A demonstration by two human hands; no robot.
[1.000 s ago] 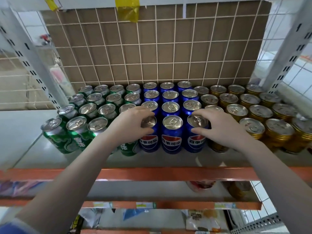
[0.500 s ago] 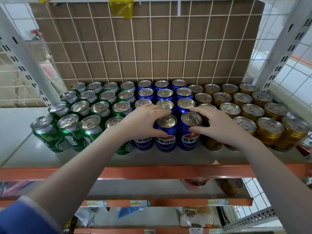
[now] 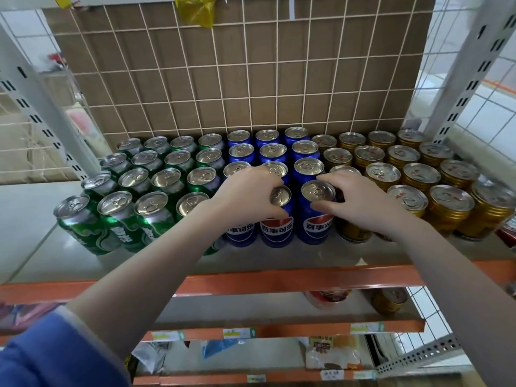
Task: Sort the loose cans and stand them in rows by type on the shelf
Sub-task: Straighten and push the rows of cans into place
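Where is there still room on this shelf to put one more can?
Bare shelf lies left of the green cans, and a strip runs between the front cans and the orange edge. Blue cans and gold cans stand packed tight back to the grid.

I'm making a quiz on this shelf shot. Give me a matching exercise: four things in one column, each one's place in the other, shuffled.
Things:
1. green cans
2. blue cans
3. gold cans
4. yellow tape

Places:
A. middle of shelf
B. top of back panel
C. left of shelf
D. right of shelf

Pairs: 1-C, 2-A, 3-D, 4-B
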